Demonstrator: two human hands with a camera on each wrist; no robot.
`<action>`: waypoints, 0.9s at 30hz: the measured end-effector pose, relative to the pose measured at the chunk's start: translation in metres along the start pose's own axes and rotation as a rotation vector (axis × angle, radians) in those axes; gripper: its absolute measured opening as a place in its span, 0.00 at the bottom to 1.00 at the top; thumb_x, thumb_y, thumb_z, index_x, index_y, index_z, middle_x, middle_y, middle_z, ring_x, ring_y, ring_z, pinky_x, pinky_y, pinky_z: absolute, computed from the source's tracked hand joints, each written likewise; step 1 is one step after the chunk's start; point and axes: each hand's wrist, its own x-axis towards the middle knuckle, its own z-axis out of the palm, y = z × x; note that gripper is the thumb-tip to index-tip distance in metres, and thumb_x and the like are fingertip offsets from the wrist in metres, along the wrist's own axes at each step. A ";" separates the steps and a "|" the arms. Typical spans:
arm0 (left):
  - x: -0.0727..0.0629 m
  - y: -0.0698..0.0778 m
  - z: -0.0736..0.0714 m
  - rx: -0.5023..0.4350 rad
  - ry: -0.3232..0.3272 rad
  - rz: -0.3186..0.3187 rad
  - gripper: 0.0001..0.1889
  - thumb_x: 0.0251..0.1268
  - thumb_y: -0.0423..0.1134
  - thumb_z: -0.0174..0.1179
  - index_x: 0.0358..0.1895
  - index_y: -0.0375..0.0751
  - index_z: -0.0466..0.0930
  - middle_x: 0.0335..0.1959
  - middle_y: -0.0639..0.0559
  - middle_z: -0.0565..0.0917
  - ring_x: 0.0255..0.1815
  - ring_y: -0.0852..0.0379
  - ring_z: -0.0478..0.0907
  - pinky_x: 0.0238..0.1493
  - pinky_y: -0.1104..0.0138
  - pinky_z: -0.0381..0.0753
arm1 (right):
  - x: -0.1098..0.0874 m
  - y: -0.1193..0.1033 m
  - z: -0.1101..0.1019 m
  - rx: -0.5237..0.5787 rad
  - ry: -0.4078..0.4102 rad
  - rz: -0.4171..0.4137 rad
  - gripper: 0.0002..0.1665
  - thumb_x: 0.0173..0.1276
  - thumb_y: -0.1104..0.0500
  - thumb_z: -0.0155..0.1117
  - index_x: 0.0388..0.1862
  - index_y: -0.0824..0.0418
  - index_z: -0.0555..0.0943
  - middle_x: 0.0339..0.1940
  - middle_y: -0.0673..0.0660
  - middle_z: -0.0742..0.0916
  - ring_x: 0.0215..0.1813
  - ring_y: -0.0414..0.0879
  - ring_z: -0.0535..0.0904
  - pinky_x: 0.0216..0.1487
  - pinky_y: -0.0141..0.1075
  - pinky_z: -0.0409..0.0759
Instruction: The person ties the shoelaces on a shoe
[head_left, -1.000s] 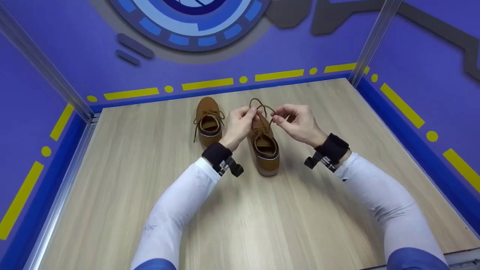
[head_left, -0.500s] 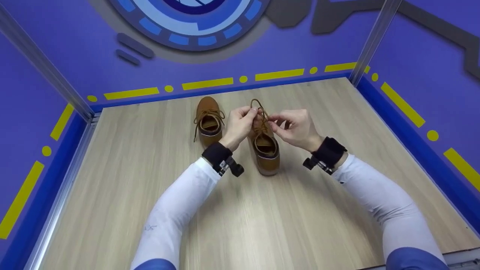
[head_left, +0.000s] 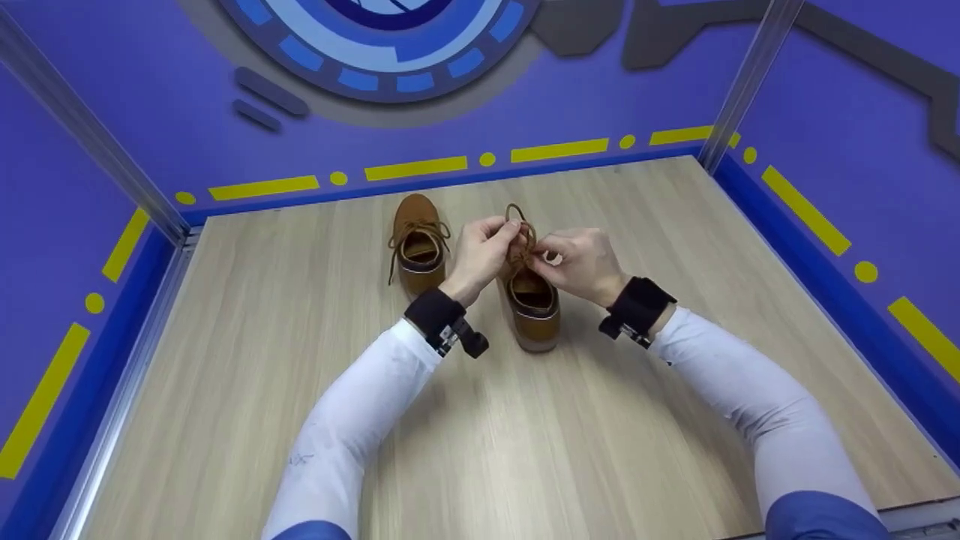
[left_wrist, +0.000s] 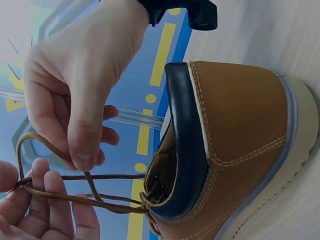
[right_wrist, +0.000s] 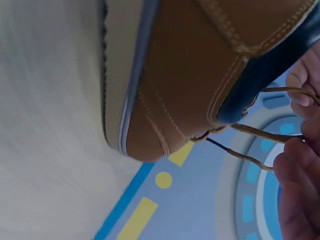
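Note:
In the head view, my left hand point(head_left: 480, 251) pinches a brown shoelace point(head_left: 514, 211) over the front of a tan shoe point(head_left: 537, 330). The shoe stands with its toe away from me and its dark collar point(left_wrist: 186, 145) nearest. To the right, my right hand point(head_left: 581, 261) pinches the lace close to the shoe's tongue. The left wrist view shows the lace point(left_wrist: 30, 136) rising in a loop between both hands, its strands running down to the eyelets. At the right edge of the right wrist view, fingers point(right_wrist: 295, 170) hold the taut lace.
A second tan shoe point(head_left: 414, 208), its lace tied in a bow, stands to the left of my left hand. Both shoes are on a wood-grain tabletop point(head_left: 262, 360). Blue-purple panels point(head_left: 172, 90) wall in the back and sides.
My right hand has moved left and toward me, from beside the toe to close by the tongue, drawing the lace with it. My left hand has barely moved.

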 end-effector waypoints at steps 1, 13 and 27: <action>0.000 0.000 0.000 -0.005 -0.002 0.004 0.15 0.79 0.34 0.57 0.34 0.28 0.87 0.24 0.53 0.84 0.29 0.52 0.79 0.30 0.73 0.74 | 0.000 0.001 0.000 0.020 -0.014 0.020 0.06 0.60 0.60 0.80 0.30 0.58 0.88 0.25 0.52 0.91 0.25 0.46 0.87 0.28 0.38 0.84; -0.004 -0.003 -0.003 -0.045 -0.008 -0.025 0.15 0.79 0.35 0.57 0.36 0.28 0.87 0.25 0.50 0.85 0.27 0.60 0.79 0.31 0.71 0.74 | 0.011 0.010 -0.002 0.500 -0.208 0.710 0.16 0.75 0.62 0.55 0.43 0.60 0.91 0.38 0.61 0.93 0.30 0.54 0.89 0.21 0.28 0.75; -0.012 -0.007 -0.004 -0.007 -0.102 -0.019 0.13 0.79 0.36 0.57 0.36 0.32 0.87 0.25 0.48 0.83 0.28 0.51 0.78 0.29 0.70 0.75 | 0.026 0.023 0.011 0.614 -0.635 1.014 0.19 0.68 0.49 0.63 0.21 0.56 0.85 0.12 0.47 0.81 0.19 0.38 0.73 0.19 0.28 0.66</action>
